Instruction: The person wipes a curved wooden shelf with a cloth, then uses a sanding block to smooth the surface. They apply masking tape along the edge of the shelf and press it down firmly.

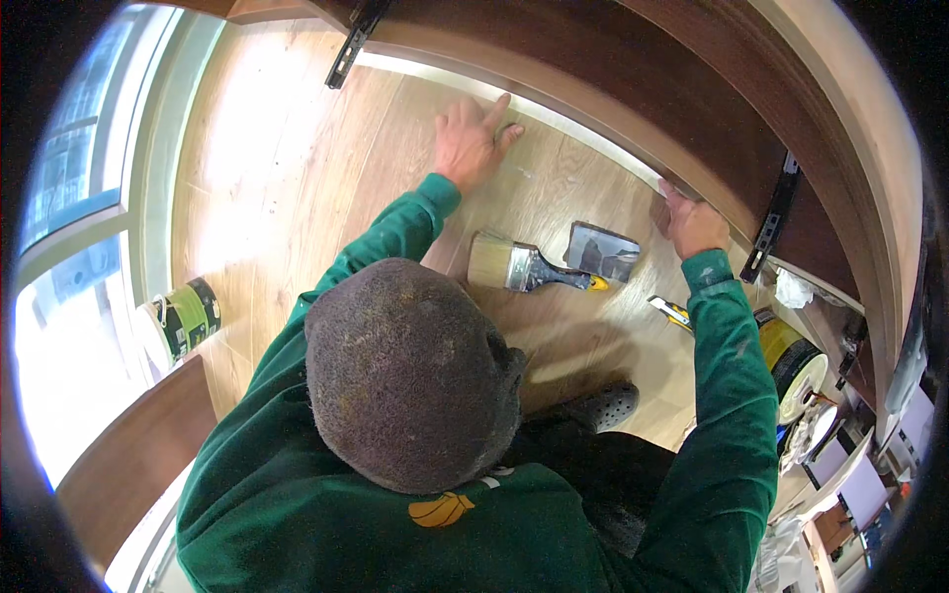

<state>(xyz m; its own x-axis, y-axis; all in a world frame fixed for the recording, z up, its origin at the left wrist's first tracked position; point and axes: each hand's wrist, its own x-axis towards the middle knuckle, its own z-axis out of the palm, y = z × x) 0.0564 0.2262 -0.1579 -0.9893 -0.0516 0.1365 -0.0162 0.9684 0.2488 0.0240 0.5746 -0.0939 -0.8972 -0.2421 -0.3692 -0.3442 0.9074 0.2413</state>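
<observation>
Neither my left hand nor my right hand shows. A co-worker (413,376) in a grey cap and green sweatshirt crouches with their back to me. Their left hand (473,140) has its fingers spread near a pale strip (593,138) along the base of a dark wooden cabinet (633,59). Their right hand (692,222) presses fingertips at that strip farther right. Between their arms, a wide paintbrush (504,264) lies on the wood-look floor (376,128) beside a smeared rectangular pad (601,252). A yellow utility knife (670,312) lies by their right forearm.
Glazing (69,198) runs down the left side, with a green-labelled can (180,326) and a curved brown panel (129,465) beside it. Black drawer runners (776,212) are fixed to the cabinet. Cans (796,371) and assorted items stand at the lower right. The co-worker's clog (603,405) rests on the floor.
</observation>
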